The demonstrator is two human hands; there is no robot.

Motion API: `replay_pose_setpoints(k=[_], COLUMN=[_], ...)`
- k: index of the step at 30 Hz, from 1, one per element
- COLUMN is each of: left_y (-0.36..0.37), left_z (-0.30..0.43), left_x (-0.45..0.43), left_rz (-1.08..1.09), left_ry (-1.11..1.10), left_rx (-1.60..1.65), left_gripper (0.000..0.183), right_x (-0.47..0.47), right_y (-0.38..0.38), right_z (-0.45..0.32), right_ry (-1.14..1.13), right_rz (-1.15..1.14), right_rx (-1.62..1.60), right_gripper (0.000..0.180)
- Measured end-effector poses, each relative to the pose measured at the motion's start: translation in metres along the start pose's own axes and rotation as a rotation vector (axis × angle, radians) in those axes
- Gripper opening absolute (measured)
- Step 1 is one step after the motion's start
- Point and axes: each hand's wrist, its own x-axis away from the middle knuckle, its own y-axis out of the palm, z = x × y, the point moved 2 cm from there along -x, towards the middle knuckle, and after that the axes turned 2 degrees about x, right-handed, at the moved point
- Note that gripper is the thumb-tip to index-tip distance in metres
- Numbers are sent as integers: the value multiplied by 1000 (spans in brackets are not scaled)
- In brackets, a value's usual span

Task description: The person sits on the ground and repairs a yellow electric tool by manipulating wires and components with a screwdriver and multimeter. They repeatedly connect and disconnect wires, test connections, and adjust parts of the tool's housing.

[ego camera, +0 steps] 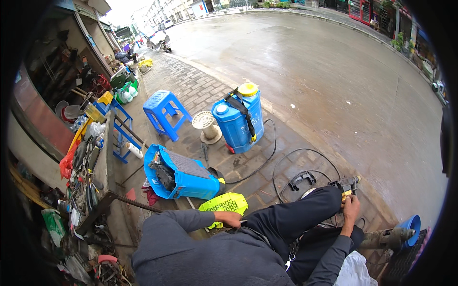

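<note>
My left hand [228, 218] is curled beside my thigh; a small pale-tipped object [244, 221] shows at its fingers, too small to identify. My right hand [351, 206] pinches a brass-coloured part [346, 195] against a grey metal tool body [347, 183], beyond my raised knee. Between the hands, my dark trouser leg hides some of the ground. A black plastic housing piece [302, 180] lies on the paving left of the tool body, with a black cable [273, 166] looping around it. Close to my left hand is a yellow-green perforated plastic cover [224, 203].
A blue backpack sprayer [238, 119] stands upright; a blue tank [186, 175] with an open base lies on its side. Beyond are a white spool [209, 130] and blue stool [166, 111]. A cluttered workbench [103, 171] flanks the left; a blue bucket [411, 228] sits right.
</note>
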Motion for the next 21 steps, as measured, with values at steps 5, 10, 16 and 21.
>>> replay_pose_setpoints(k=[5, 10, 16, 21], left_y=[-14, -55, -92, -96], left_z=[21, 14, -41, -43], left_x=[12, 78, 136, 139], left_rz=[-232, -499, -414, -153], left_ry=[-91, -115, -112, 238], left_rx=[12, -8, 504, 1171], left_gripper=[61, 85, 55, 70], right_x=[3, 3, -2, -1], right_y=[-4, -7, -4, -6], right_z=[6, 17, 22, 12], right_ry=[-26, -61, -6, 32], right_rz=[17, 15, -16, -3], right_rx=[-32, -11, 18, -26], right_gripper=[25, 25, 29, 29])
